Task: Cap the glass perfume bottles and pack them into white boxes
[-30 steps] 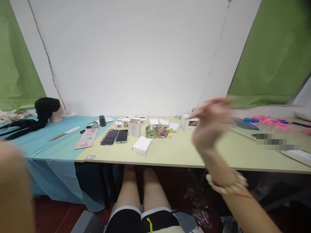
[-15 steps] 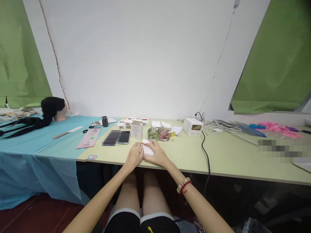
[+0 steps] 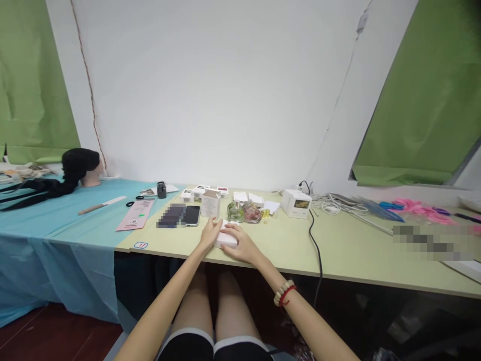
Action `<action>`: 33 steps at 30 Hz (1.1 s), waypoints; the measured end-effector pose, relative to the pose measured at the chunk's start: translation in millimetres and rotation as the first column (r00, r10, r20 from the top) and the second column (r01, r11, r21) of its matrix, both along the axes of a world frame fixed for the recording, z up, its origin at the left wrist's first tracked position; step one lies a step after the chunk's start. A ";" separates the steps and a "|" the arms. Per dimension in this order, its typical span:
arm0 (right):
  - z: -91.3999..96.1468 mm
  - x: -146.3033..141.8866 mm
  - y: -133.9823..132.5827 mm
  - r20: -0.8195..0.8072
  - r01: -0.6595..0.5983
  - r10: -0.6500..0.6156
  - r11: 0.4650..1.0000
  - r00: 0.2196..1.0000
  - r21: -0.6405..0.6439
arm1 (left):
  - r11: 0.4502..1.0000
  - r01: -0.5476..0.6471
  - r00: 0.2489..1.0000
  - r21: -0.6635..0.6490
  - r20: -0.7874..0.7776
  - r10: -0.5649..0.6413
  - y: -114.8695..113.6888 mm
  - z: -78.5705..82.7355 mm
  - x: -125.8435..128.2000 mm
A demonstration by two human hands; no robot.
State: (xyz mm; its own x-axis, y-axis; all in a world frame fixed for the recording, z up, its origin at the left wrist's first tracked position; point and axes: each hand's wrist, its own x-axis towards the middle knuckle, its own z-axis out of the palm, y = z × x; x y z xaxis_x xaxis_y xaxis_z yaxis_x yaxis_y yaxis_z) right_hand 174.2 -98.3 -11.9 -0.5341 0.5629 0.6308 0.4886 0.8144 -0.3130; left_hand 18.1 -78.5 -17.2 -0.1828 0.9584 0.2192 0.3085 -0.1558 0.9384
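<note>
Close to the table's front edge, a small white box (image 3: pixel 226 241) lies between my two hands. My left hand (image 3: pixel 210 234) grips its left side, fingers closed against it. On the other side, my right hand (image 3: pixel 241 244) wraps the box's right end, the thumb low and the fingers across the top. Just behind them an upright white carton (image 3: pixel 211 203) stands with its top flap raised. A round bottle with green contents (image 3: pixel 235 212) and another with reddish contents (image 3: pixel 252 212) sit beyond my right hand.
Left of the carton lie a phone (image 3: pixel 193 215), a pink packet (image 3: pixel 135 215) and a knife (image 3: pixel 101 205). Several small boxes (image 3: pixel 202 190) line the back. A larger white box (image 3: pixel 296 203) and a black cable (image 3: pixel 316 245) are to the right.
The white box has been turned and tilted in my hands, so a long side now faces me. Both hands stay on it. The view has shifted slightly.
</note>
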 end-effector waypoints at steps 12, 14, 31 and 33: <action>1.0 -5.1 -3.2 0.155 -0.008 -0.051 0.934 0.987 0.357 | 0.943 0.332 0.851 0.027 0.422 -0.311 4.3 -0.1 -11.1; 1.6 -5.7 -3.3 0.184 -0.039 -0.037 0.919 0.982 0.393 | 0.937 0.348 0.850 0.033 0.411 -0.330 2.5 2.3 -11.8; 6.0 -35.4 15.9 -0.497 0.242 -0.270 0.963 0.825 -0.122 | 0.932 -0.033 0.984 0.362 0.174 -0.032 -4.3 4.2 -11.5; 4.5 -45.2 19.9 -0.467 0.234 -0.275 0.961 0.840 -0.144 | 0.920 -0.069 0.991 0.387 0.129 0.021 -4.8 4.6 -12.7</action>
State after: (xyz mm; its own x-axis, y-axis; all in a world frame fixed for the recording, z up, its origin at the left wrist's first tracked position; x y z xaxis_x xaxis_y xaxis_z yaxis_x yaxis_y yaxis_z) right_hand 129.0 -78.4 -7.4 -0.0085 0.6955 0.7185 0.4486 0.6449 -0.6188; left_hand 5.4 -83.3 -12.6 -0.2718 0.7916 0.5472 0.2131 -0.5050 0.8364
